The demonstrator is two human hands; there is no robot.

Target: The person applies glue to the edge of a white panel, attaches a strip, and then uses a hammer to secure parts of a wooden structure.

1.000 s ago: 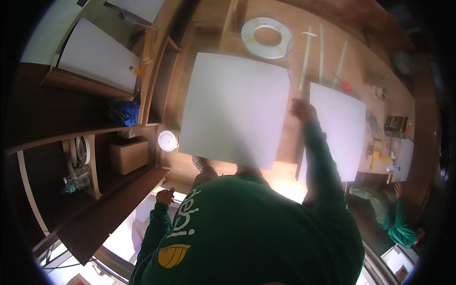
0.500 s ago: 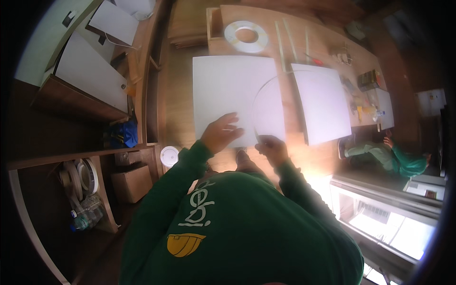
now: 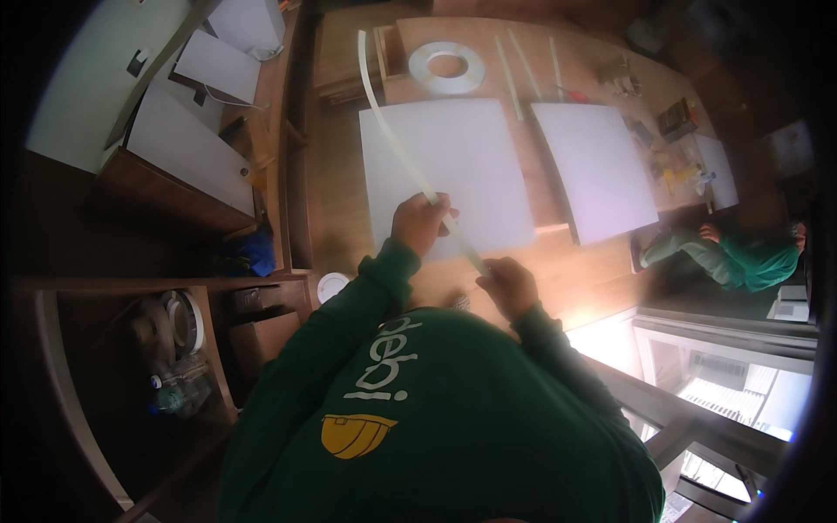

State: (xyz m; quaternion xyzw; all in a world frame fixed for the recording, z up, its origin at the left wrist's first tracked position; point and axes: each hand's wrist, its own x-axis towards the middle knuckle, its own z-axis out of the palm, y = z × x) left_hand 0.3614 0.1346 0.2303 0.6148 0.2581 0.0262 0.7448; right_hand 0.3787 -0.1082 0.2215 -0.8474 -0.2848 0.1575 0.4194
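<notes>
A long pale strip of edge banding [image 3: 392, 142] slants from the upper left down toward me. My left hand [image 3: 420, 224] is closed around its middle, over the near left part of a white board [image 3: 479, 157]. The near end of the strip is pinched in my right hand [image 3: 510, 286], just off the board's near edge. The far end of the strip sticks up past the board's far left corner, slightly curved. Beside this board, on the right, lies a second white board [image 3: 595, 179].
A roll of white banding [image 3: 425, 71] lies beyond the boards, near several thin strips [image 3: 520, 65]. Small tools and a dark box [image 3: 677, 119] are at the far right. A person in green [image 3: 757, 260] sits at the right. Shelves [image 3: 218, 366] stand on the left.
My left hand, open before, has closed on the strip. The strip, earlier curving away to the right from my right hand, now runs to the far left.
</notes>
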